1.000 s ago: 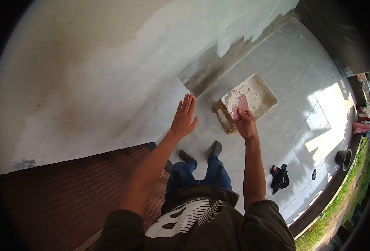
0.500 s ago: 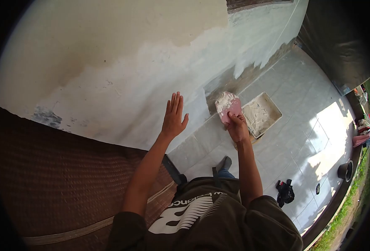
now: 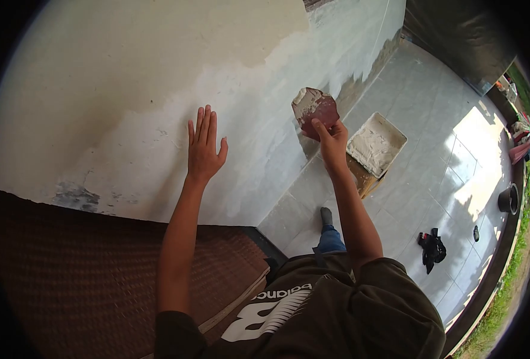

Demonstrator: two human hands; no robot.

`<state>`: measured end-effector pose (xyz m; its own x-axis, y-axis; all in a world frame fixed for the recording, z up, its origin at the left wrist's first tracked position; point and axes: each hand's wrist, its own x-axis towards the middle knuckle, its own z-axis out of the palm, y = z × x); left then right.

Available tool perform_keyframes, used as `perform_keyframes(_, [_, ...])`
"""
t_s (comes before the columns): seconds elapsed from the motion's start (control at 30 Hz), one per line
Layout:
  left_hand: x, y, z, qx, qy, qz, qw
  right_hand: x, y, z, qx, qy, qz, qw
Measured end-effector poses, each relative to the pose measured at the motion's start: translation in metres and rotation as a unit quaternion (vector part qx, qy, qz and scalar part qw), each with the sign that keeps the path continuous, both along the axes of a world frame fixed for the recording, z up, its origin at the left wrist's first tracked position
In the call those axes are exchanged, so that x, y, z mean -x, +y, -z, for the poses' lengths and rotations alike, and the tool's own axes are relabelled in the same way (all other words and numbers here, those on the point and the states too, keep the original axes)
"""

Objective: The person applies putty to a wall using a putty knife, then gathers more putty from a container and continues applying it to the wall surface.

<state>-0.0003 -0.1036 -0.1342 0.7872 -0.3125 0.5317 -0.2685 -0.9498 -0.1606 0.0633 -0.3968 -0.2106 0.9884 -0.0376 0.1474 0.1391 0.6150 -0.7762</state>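
Observation:
My left hand [image 3: 204, 149] is open in front of the whitish, patchy wall [image 3: 241, 113], fingers stretched upward and the palm facing the wall; whether it touches is hard to tell. In my right hand [image 3: 332, 139] is a reddish-brown flat scraper [image 3: 319, 112], held by its lower edge between thumb and fingers. Pale paste coats the upper left part of the scraper, which is close to the wall. Right of that hand, a white rectangular tray [image 3: 400, 139] holds white paste [image 3: 374, 143] and rests on a brown box [image 3: 361, 173].
Grey floor tiles [image 3: 421, 90] stretch to the right. On them are a black bundle [image 3: 432, 249], a small dark object [image 3: 476, 233] and a dark bucket [image 3: 508, 199]. A brown woven surface [image 3: 97, 269] fills the lower left. A dark sheet [image 3: 462, 36] hangs at the upper right.
My left hand has moved left and up along the wall. The right hand has raised the scraper away from the tray, and its face now looks darker with less paste. The view has shifted slightly.

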Motion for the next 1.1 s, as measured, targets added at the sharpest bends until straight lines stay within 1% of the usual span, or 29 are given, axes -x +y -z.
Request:
perform_keyframes(0.03, [-0.008,0.006,-0.002,-0.016,-0.007,-0.002,1.0,-0.01,0.006,0.002,0.022,-0.015,0.022,0.999])
perform_keyframes(0.07, [-0.012,0.009,-0.01,-0.018,-0.005,-0.005,1.0,-0.018,0.011,-0.001,0.019,-0.013,0.019,1.0])
perform_keyframes(0.13, [-0.024,0.018,-0.017,-0.042,-0.044,0.002,0.998,-0.038,0.024,0.001,0.012,-0.046,0.022,0.999])
perform_keyframes(0.2, [-0.035,0.023,-0.021,-0.045,-0.045,-0.005,0.998,-0.056,0.036,-0.003,0.02,-0.056,0.029,0.998])
perform_keyframes(0.27, [-0.05,0.029,-0.022,-0.06,-0.046,0.009,0.997,-0.079,0.049,-0.001,0.027,-0.063,0.037,0.997])
perform_keyframes(0.33, [-0.059,0.031,-0.025,-0.075,-0.044,0.009,0.996,-0.102,0.061,0.0,0.097,-0.084,0.08,0.989])
perform_keyframes(0.37, [-0.065,0.031,-0.025,-0.087,-0.05,0.013,0.995,-0.113,0.067,-0.002,0.096,-0.081,0.078,0.989])
perform_keyframes(0.43, [-0.075,0.035,-0.026,-0.107,-0.049,0.017,0.993,-0.132,0.081,-0.005,0.221,-0.164,0.202,0.94])
perform_keyframes(0.47, [-0.078,0.038,-0.026,-0.125,-0.052,0.022,0.991,-0.14,0.088,-0.008,0.221,-0.16,0.2,0.941])
perform_keyframes(0.53, [-0.08,0.045,-0.022,-0.138,-0.047,0.016,0.989,-0.15,0.103,-0.015,0.286,-0.16,0.262,0.908])
perform_keyframes(0.57, [-0.082,0.048,-0.021,-0.15,-0.048,0.013,0.987,-0.155,0.11,-0.016,0.31,-0.154,0.273,0.898])
perform_keyframes(0.6, [-0.084,0.05,-0.019,-0.153,-0.047,0.017,0.987,-0.16,0.118,-0.016,0.309,-0.151,0.276,0.898])
perform_keyframes(0.67, [-0.083,0.055,-0.016,-0.193,-0.055,0.016,0.98,-0.166,0.136,-0.015,0.334,-0.152,0.317,0.875])
perform_keyframes(0.7, [-0.083,0.057,-0.016,-0.194,-0.053,0.022,0.979,-0.167,0.145,-0.014,0.355,-0.149,0.327,0.863])
perform_keyframes(0.77, [-0.083,0.06,-0.013,-0.212,-0.067,0.006,0.975,-0.163,0.159,-0.017,0.391,-0.136,0.32,0.852])
perform_keyframes(0.87, [-0.084,0.061,-0.011,-0.222,-0.081,0.018,0.971,-0.155,0.172,-0.021,0.421,-0.125,0.327,0.837])
perform_keyframes(0.97, [-0.085,0.057,-0.012,-0.207,-0.074,0.041,0.975,-0.143,0.172,-0.023,0.481,-0.096,0.281,0.825])
perform_keyframes(1.1, [-0.085,0.055,-0.012,-0.21,-0.079,0.042,0.974,-0.12,0.162,-0.023,0.473,-0.102,0.261,0.835])
